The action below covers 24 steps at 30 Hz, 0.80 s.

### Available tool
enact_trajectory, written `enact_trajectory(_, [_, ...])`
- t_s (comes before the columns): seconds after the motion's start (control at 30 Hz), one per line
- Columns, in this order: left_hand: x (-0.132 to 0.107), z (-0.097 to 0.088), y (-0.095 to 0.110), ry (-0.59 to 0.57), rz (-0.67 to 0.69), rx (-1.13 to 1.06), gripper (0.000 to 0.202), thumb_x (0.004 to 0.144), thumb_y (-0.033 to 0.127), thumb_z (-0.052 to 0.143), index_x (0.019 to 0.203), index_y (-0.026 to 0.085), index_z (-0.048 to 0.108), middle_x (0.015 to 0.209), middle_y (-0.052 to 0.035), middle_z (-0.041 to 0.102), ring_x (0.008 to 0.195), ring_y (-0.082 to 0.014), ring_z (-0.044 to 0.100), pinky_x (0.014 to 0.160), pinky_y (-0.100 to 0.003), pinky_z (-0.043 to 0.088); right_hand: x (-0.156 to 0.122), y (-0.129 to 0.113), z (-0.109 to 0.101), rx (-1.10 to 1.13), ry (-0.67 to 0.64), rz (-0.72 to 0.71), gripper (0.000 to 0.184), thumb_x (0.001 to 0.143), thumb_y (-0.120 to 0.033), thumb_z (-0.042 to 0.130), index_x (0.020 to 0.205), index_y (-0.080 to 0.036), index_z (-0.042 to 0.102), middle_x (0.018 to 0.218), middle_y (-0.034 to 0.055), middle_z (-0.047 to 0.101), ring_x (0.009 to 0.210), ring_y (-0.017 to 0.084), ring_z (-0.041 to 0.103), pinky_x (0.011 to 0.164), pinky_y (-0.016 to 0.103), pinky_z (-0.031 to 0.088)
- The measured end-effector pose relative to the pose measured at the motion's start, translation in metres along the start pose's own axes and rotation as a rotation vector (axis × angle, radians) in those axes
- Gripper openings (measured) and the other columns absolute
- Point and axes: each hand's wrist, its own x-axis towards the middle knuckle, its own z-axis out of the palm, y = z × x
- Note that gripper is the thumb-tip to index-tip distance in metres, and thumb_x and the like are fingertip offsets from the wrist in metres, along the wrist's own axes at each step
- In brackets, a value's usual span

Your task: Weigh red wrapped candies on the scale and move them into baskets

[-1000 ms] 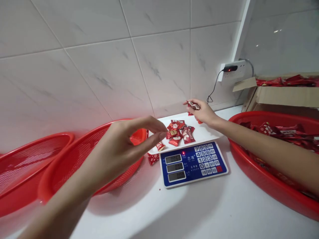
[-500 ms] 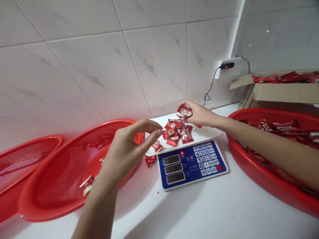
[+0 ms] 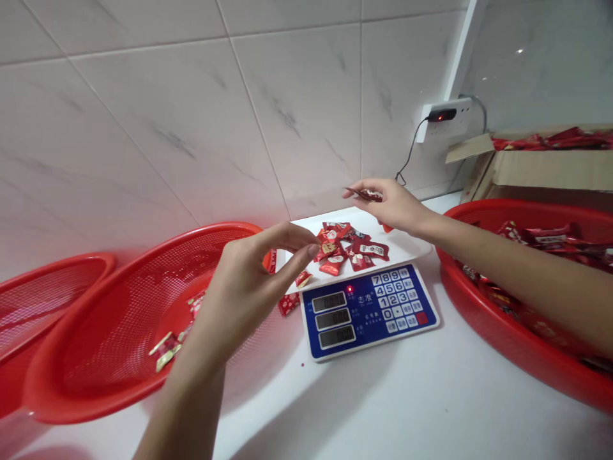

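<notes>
While right grip (image 3: 395, 203) clasps candy (image 3: 372, 195), left grip (image 3: 246, 278) released, 2 red baskets (image 3: 460, 300) holding sweets (image 3: 550, 236)

White tabletop (image 3: 407, 396) beneath 1 scale (image 3: 371, 313) and 3 red baskets (image 3: 86, 345)

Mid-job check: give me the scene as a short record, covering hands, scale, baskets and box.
Left hand: thumb and fingers curved, nothing seen in it, near the pan's left end
Right hand: holding wrapped candy by the pan's far side
Pan: white, with a cluster of red-wrapped candies
Scale: blue panel, red light lit, digits too faint to read surely
Left side: two red baskets, candies in the nearer one
Right side: red basket of candies, cardboard box behind
</notes>
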Motion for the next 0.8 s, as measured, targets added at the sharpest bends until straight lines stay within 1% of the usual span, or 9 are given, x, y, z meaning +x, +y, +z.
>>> enact_trajectory(0.2, [0.0,-0.001,-0.001,0.023,-0.005,-0.002,0.007,0.092,0.031,0.065,0.089,0.028,0.071,0.09,0.0059,0.075,0.086,-0.0141,0.068,0.073,-0.022,0.052,-0.001,0.002,0.001,0.018,-0.033,0.012,0.02,0.084,-0.022,0.06,0.099,-0.017,0.071,0.09,0.0065,0.07,0.077,0.016,0.061,0.064,0.028,0.052])
enact_trajectory(0.3, [-0.001,-0.001,-0.001,0.034,-0.001,0.002,0.007,0.092,0.031,0.066,0.088,0.029,0.07,0.089,0.0071,0.074,0.085,-0.0125,0.068,0.074,-0.021,0.051,0.0,0.003,0.003,0.012,-0.031,-0.003,0.016,0.086,-0.02,0.059,0.097,-0.017,0.07,0.097,0.0064,0.071,0.082,0.016,0.063,0.08,0.033,0.054])
enact_trajectory(0.4, [-0.001,-0.001,-0.001,0.025,-0.005,0.003,0.007,0.092,0.031,0.065,0.088,0.029,0.071,0.09,0.0069,0.074,0.086,-0.0125,0.068,0.074,-0.021,0.05,0.001,0.006,0.007,-0.008,-0.009,-0.033,0.014,0.088,-0.021,0.06,0.096,-0.017,0.07,0.107,0.0077,0.07,0.095,0.018,0.065,0.095,0.036,0.05])
enact_trajectory(0.5, [-0.002,-0.001,-0.002,0.014,-0.007,-0.006,0.007,0.092,0.03,0.065,0.088,0.028,0.07,0.089,0.0062,0.074,0.085,-0.0128,0.067,0.074,-0.022,0.051,0.0,0.011,0.011,-0.11,0.01,0.035,0.033,0.086,-0.032,0.067,0.116,-0.017,0.067,0.12,0.0135,0.064,0.107,0.022,0.063,0.101,0.038,0.047])
enact_trajectory(0.57, [-0.001,-0.001,-0.002,-0.001,-0.008,-0.011,0.007,0.093,0.03,0.064,0.089,0.028,0.07,0.089,0.006,0.074,0.085,-0.0127,0.067,0.075,-0.022,0.05,-0.001,0.013,0.013,-0.193,-0.077,0.115,0.054,0.082,-0.04,0.073,0.13,-0.019,0.061,0.13,0.0166,0.058,0.109,0.025,0.063,0.098,0.04,0.048])
enact_trajectory(0.6, [-0.001,-0.001,-0.003,-0.009,-0.009,-0.013,0.007,0.093,0.03,0.065,0.089,0.028,0.07,0.09,0.0061,0.074,0.085,-0.0125,0.067,0.075,-0.021,0.05,-0.001,0.012,0.013,-0.22,-0.142,0.13,0.058,0.08,-0.042,0.074,0.132,-0.021,0.06,0.132,0.0161,0.058,0.109,0.026,0.063,0.096,0.04,0.049])
enact_trajectory(0.67, [-0.001,-0.002,-0.004,-0.009,-0.006,-0.013,0.006,0.093,0.03,0.065,0.09,0.028,0.07,0.09,0.007,0.074,0.086,-0.0113,0.067,0.075,-0.02,0.049,0.0,0.005,0.009,-0.245,-0.197,0.063,0.046,0.082,-0.041,0.072,0.123,-0.021,0.066,0.126,0.0119,0.064,0.109,0.026,0.063,0.095,0.04,0.049])
enact_trajectory(0.73, [-0.002,-0.005,-0.005,-0.003,0.0,-0.009,0.006,0.093,0.029,0.065,0.09,0.028,0.07,0.09,0.0081,0.074,0.086,-0.01,0.067,0.076,-0.018,0.048,0.002,-0.01,-0.003,-0.258,-0.109,-0.091,0.029,0.086,-0.036,0.065,0.109,-0.02,0.072,0.114,0.0074,0.071,0.107,0.024,0.063,0.094,0.039,0.048])
enact_trajectory(0.8, [-0.003,-0.009,-0.005,0.019,-0.005,0.002,0.007,0.093,0.028,0.065,0.089,0.028,0.07,0.089,0.009,0.074,0.085,-0.0093,0.066,0.076,-0.016,0.048,0.0,-0.029,-0.024,-0.301,-0.011,-0.204,0.022,0.088,-0.032,0.06,0.099,-0.02,0.074,0.102,0.0053,0.074,0.098,0.022,0.065,0.089,0.037,0.049])
